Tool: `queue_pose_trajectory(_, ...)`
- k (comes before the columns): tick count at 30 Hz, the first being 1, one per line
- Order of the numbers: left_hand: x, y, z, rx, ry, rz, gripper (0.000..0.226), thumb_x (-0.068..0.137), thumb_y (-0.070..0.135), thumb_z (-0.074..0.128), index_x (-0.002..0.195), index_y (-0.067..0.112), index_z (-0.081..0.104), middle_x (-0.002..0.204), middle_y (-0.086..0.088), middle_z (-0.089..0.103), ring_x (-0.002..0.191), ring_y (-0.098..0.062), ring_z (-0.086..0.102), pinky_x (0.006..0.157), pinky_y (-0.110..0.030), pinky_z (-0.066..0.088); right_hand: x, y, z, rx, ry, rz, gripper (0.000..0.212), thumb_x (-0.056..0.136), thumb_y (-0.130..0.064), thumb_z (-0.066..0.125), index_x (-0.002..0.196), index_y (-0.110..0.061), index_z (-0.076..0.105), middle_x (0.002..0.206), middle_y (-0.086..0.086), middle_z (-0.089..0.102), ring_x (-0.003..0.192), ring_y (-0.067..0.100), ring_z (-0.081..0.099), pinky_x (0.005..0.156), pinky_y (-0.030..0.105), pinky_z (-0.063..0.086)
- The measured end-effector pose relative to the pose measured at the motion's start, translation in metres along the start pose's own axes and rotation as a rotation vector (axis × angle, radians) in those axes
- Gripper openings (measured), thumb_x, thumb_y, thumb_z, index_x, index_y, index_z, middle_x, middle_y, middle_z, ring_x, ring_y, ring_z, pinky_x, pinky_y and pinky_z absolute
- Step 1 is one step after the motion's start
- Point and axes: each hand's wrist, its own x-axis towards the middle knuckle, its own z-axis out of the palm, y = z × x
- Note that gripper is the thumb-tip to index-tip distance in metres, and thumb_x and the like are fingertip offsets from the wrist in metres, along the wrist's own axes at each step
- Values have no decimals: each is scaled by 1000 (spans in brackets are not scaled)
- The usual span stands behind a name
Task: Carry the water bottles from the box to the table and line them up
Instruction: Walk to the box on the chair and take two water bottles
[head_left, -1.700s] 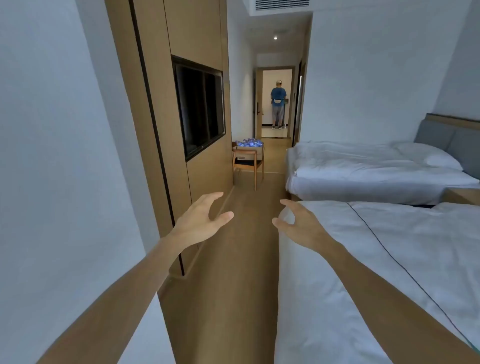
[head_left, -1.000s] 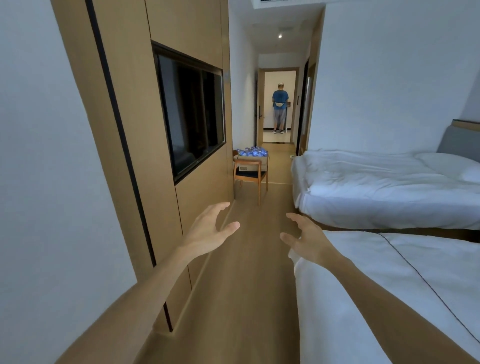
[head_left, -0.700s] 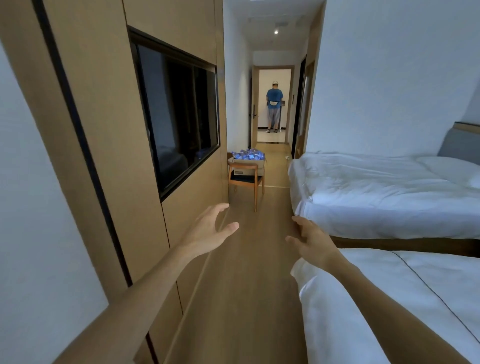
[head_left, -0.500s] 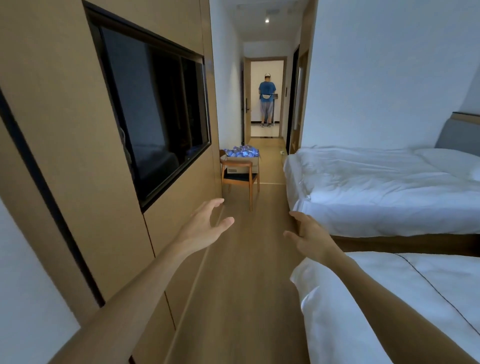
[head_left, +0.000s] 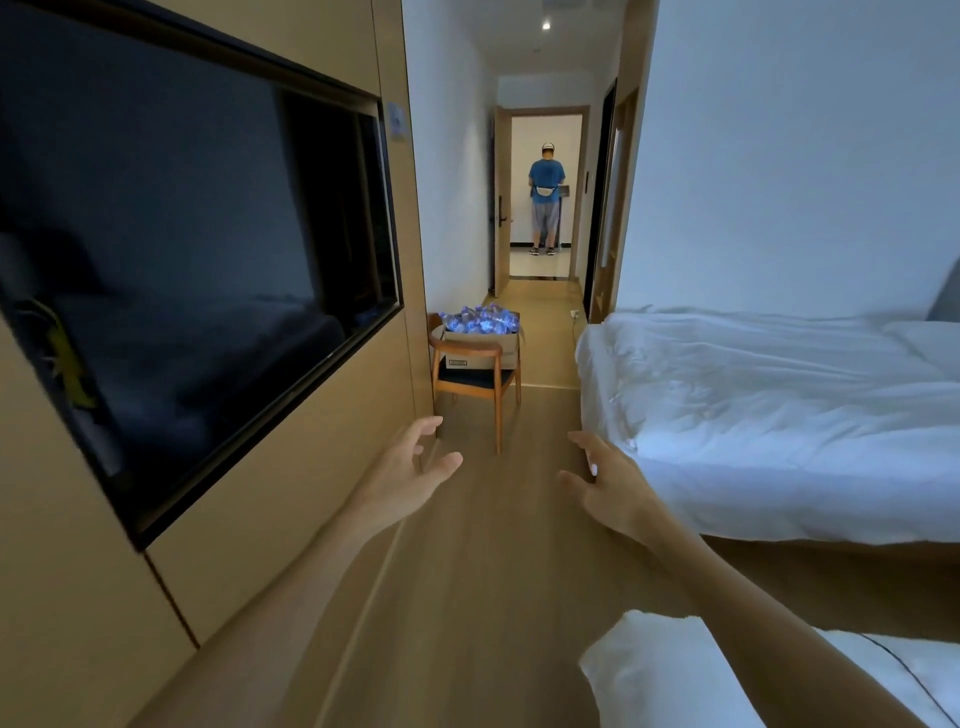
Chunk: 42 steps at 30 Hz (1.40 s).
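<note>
A cardboard box full of several clear water bottles with blue labels rests on a wooden chair down the aisle, by the left wall. My left hand and my right hand are stretched out in front of me, well short of the chair. Both are empty with fingers spread. No table is in view.
A wood-panelled wall with a dark television runs along the left. Two white beds stand on the right, the nearer one's corner low in the frame. A person stands beyond the open door at the far end.
I have walked forward along the aisle. The chair with the box is nearer and larger, the television fills the left side. Both hands stay empty and outstretched.
</note>
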Motion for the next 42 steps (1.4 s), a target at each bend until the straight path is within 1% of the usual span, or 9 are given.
queue_pose_trajectory(8, 160, -46, 32, -35, 17, -19, 60, 87, 59, 60, 141, 44, 39, 142, 24, 42, 123, 0, 46, 102, -35, 43, 160, 55, 26, 30, -10, 17, 63, 95, -37, 61, 150, -25, 34, 153, 0, 41, 136, 21, 44, 108, 37, 44)
queue_pose_trajectory(12, 256, -77, 47, -93, 28, -3, 58, 86, 59, 61, 139, 45, 42, 138, 25, 44, 119, 4, 47, 92, -26, 44, 254, 78, 47, 48, 0, 4, 60, 94, -39, 62, 147, -29, 37, 150, -2, 44, 132, 19, 48, 104, 33, 45)
queue_pose_trajectory(15, 335, -96, 53, -134, 6, -15, 56, 88, 57, 61, 139, 42, 43, 136, 24, 45, 118, 0, 50, 78, -15, 41, 325, 88, 56, 40, 9, 16, 60, 92, -41, 63, 146, -31, 37, 147, -3, 47, 128, 17, 50, 103, 33, 47)
queue_pose_trajectory(17, 387, -106, 58, -145, -9, -24, 55, 89, 54, 62, 139, 38, 45, 137, 20, 47, 118, -3, 51, 74, -13, 40, 369, 96, 60, 27, 2, 13, 60, 92, -42, 63, 145, -32, 37, 147, -4, 47, 129, 16, 50, 104, 33, 47)
queue_pose_trajectory(22, 504, -120, 76, -209, -40, -66, 51, 92, 49, 61, 139, 34, 46, 140, 13, 49, 120, -7, 53, 85, -23, 43, 470, 125, 62, -9, 21, 45, 60, 92, -47, 60, 146, -32, 36, 150, -5, 44, 133, 16, 47, 103, 29, 40)
queue_pose_trajectory(28, 625, -135, 116, -224, -78, -62, 49, 94, 45, 60, 139, 28, 48, 138, 10, 51, 120, -10, 55, 99, -34, 47, 588, 177, 74, 14, 20, 73, 60, 92, -47, 59, 146, -31, 37, 149, -4, 45, 132, 16, 48, 103, 31, 41)
queue_pose_trajectory(32, 710, -143, 147, -221, -66, -52, 47, 95, 44, 60, 137, 27, 49, 134, 10, 54, 116, -8, 57, 95, -31, 49, 676, 216, 81, 48, -8, 49, 64, 89, -47, 59, 146, -28, 37, 147, -2, 46, 129, 15, 49, 100, 26, 40)
queue_pose_trajectory(36, 801, -146, 172, -240, -10, -88, 45, 95, 43, 60, 136, 27, 51, 132, 11, 55, 112, -6, 58, 84, -22, 46, 773, 247, 77, 34, -39, 3, 63, 90, -45, 60, 146, -28, 37, 147, -1, 44, 130, 16, 48, 103, 32, 43)
queue_pose_trajectory(42, 915, -155, 200, -293, 46, -158, 41, 95, 41, 60, 134, 31, 52, 130, 17, 55, 107, 8, 53, 79, -15, 42, 911, 277, 63, 38, -81, -34, 59, 91, -40, 62, 145, -26, 40, 144, 0, 47, 130, 17, 47, 105, 33, 40)
